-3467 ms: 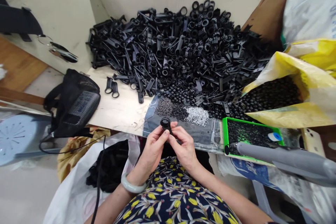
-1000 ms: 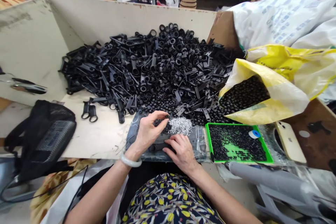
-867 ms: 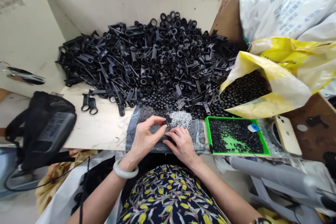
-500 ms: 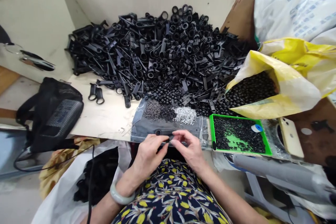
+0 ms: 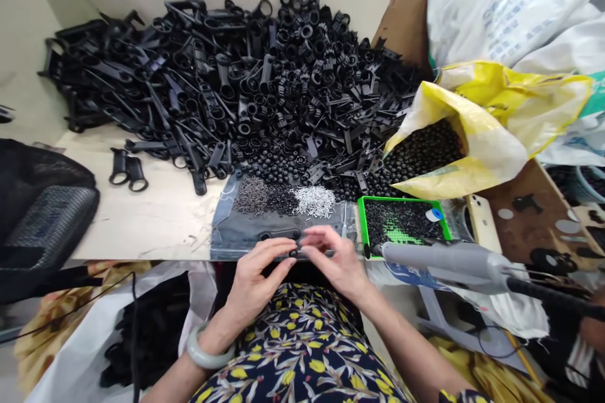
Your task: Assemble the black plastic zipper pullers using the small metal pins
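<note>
A small black plastic part (image 5: 293, 253) is pinched between the thumb and fingers of my left hand (image 5: 253, 280). Close by on its right, my right hand (image 5: 338, 264) has its thumb and fingers curled together near the part; anything at their tips is too small to make out. Just beyond my fingers, a black lever-shaped piece (image 5: 278, 234) lies on a dark cloth mat (image 5: 231, 242). Small piles rest on the mat: brownish-grey bits (image 5: 255, 195), black bits (image 5: 280, 199) and silver pins (image 5: 316, 201).
A big heap of black plastic parts (image 5: 198, 88) covers the back of the table. To the right are a green tray (image 5: 362, 220) of small black pieces, a yellow-white bag (image 5: 491, 157), a phone (image 5: 483, 220) and a grey cylindrical tool (image 5: 439, 261). A black mesh bag (image 5: 42, 201) stands left.
The view has swung to the right, so the table's contents appear further left. My fingertips have spread slightly around the small part. The grey tool now overlaps the green tray's front edge in view.
</note>
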The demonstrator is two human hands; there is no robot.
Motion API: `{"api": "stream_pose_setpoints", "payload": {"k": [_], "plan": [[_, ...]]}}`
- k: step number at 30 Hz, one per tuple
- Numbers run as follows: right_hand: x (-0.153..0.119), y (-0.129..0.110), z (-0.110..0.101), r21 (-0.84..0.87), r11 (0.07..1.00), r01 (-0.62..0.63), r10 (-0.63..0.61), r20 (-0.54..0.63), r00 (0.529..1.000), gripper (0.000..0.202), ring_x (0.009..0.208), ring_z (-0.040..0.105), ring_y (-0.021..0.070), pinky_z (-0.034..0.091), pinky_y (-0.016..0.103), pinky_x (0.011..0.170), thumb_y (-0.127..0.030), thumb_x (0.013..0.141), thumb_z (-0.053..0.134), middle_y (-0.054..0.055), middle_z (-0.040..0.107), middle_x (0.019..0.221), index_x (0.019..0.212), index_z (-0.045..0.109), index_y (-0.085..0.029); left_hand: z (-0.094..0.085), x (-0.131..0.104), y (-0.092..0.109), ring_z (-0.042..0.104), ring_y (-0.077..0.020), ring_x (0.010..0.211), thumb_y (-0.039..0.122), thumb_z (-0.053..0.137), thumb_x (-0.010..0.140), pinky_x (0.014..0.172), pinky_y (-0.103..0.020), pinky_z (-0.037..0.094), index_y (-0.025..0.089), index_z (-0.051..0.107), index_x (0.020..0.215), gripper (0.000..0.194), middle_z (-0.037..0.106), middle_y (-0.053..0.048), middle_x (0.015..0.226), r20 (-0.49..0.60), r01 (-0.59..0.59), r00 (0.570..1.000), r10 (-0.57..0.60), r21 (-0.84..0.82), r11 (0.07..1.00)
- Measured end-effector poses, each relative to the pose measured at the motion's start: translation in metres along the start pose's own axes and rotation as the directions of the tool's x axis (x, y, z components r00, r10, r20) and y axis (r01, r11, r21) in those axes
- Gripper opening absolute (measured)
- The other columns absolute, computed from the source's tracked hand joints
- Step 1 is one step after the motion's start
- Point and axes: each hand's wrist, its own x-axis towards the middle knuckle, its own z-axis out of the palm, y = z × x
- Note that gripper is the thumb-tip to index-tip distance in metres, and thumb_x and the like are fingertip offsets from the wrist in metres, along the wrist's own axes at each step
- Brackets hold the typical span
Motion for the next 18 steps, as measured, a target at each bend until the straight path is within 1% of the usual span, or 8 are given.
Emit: {"api": "stream_pose_setpoints", "payload": {"k": [1, 2, 3, 5, 7, 10, 14, 18], "plan": [[0.003, 0.001, -0.009, -0.204, 0.975, 0.083, -0.098, -0.063, 0.993, 0.023, 0.088, 0.071, 0.0207, 0.054, 0.037, 0.084, -0.042, 0.097, 0.068, 0.007, 0.077, 0.102, 0.112, 0.069, -0.024, 0.001, 0.002, -0.001, 0.072, -0.0238, 0.106, 0.022, 0.068, 0.094, 0.095, -0.040, 0.053, 0.026, 0.074, 0.111, 0.019, 0.078, -0.007, 0.113, -0.023, -0.017, 1.000, 0.018, 0.067, 0.998], [0.006, 0.002, -0.018, -0.379, 0.915, 0.136, -0.190, -0.108, 0.976, 0.019, 0.090, 0.070, 0.0220, 0.052, 0.037, 0.086, -0.039, 0.100, 0.064, 0.008, 0.076, 0.102, 0.106, 0.071, -0.023, 0.002, 0.004, -0.003, 0.072, -0.0246, 0.104, 0.023, 0.069, 0.094, 0.095, -0.041, 0.051, 0.026, 0.074, 0.111, 0.018, 0.079, -0.007, 0.112, -0.042, -0.034, 0.998, 0.041, 0.142, 0.989], [0.011, 0.004, -0.024, -0.510, 0.843, 0.169, -0.265, -0.121, 0.957, 0.018, 0.091, 0.069, 0.0226, 0.051, 0.037, 0.086, -0.035, 0.103, 0.060, 0.009, 0.075, 0.101, 0.102, 0.072, -0.022, 0.003, 0.007, -0.004, 0.072, -0.0252, 0.103, 0.023, 0.070, 0.093, 0.095, -0.043, 0.049, 0.026, 0.074, 0.109, 0.017, 0.079, -0.007, 0.110, -0.052, -0.053, 0.996, 0.066, 0.215, 0.975], [0.020, 0.009, -0.030, -0.653, 0.726, 0.215, -0.345, -0.076, 0.935, 0.022, 0.093, 0.067, 0.0223, 0.050, 0.036, 0.086, -0.029, 0.106, 0.052, 0.009, 0.073, 0.099, 0.102, 0.072, -0.020, 0.007, 0.013, -0.008, 0.072, -0.0253, 0.099, 0.022, 0.068, 0.094, 0.095, -0.045, 0.044, 0.024, 0.074, 0.108, 0.015, 0.080, -0.006, 0.106, -0.045, -0.081, 0.994, 0.102, 0.339, 0.937], [0.029, 0.014, -0.027, -0.703, 0.655, 0.276, -0.371, 0.018, 0.928, 0.023, 0.093, 0.066, 0.0207, 0.050, 0.033, 0.086, -0.026, 0.107, 0.049, 0.008, 0.071, 0.099, 0.105, 0.072, -0.020, 0.011, 0.018, -0.013, 0.072, -0.0243, 0.095, 0.022, 0.066, 0.096, 0.094, -0.045, 0.041, 0.023, 0.073, 0.107, 0.014, 0.079, -0.006, 0.103, -0.027, -0.097, 0.993, 0.119, 0.417, 0.904], [0.040, 0.019, -0.016, -0.748, 0.571, 0.338, -0.391, 0.114, 0.913, 0.023, 0.091, 0.065, 0.0195, 0.050, 0.031, 0.082, -0.025, 0.108, 0.049, 0.007, 0.070, 0.097, 0.108, 0.071, -0.020, 0.016, 0.024, -0.018, 0.070, -0.0229, 0.093, 0.023, 0.063, 0.098, 0.090, -0.042, 0.042, 0.021, 0.072, 0.107, 0.013, 0.077, -0.006, 0.100, -0.003, -0.109, 0.992, 0.125, 0.463, 0.880], [0.050, 0.025, -0.009, -0.798, 0.485, 0.359, -0.394, 0.167, 0.904, 0.020, 0.088, 0.064, 0.0191, 0.049, 0.029, 0.080, -0.026, 0.107, 0.052, 0.006, 0.068, 0.095, 0.105, 0.071, -0.020, 0.017, 0.030, -0.018, 0.066, -0.0229, 0.091, 0.025, 0.061, 0.100, 0.084, -0.040, 0.041, 0.020, 0.070, 0.108, 0.013, 0.075, -0.006, 0.097, 0.033, -0.129, 0.991, 0.130, 0.501, 0.856], [0.054, 0.028, -0.008, -0.811, 0.462, 0.359, -0.372, 0.190, 0.909, 0.020, 0.088, 0.064, 0.0190, 0.048, 0.029, 0.080, -0.025, 0.107, 0.051, 0.006, 0.068, 0.095, 0.101, 0.069, -0.020, 0.014, 0.035, -0.017, 0.065, -0.0221, 0.089, 0.025, 0.060, 0.100, 0.082, -0.040, 0.041, 0.021, 0.070, 0.107, 0.013, 0.073, -0.005, 0.095, 0.082, -0.150, 0.989, 0.126, 0.522, 0.840]]}}
